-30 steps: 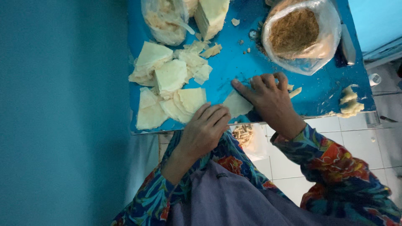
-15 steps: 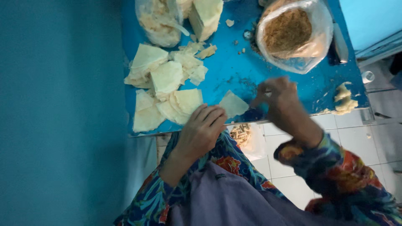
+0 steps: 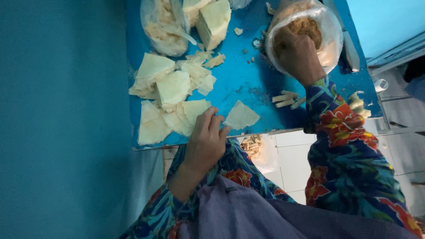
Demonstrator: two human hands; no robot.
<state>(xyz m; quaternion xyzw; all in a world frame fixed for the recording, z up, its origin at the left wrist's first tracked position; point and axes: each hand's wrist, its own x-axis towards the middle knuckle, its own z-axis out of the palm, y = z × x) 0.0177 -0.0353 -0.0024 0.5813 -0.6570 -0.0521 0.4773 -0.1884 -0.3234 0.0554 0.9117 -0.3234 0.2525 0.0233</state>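
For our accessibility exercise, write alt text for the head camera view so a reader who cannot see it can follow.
Seen from above, a person's right hand reaches into a clear plastic bag of brown crumbly filling, while the left hand rests on thin triangular pastry sheets spread on a blue table. A few rolled pieces lie near the floral sleeve.

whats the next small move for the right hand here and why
Probably lift a pinch of the brown filling out of the clear bag and bring it to the lone triangular wrapper. The right hand is at the bag's mouth, the left hand pins that wrapper's edge flat, and the wrapper lies bare.
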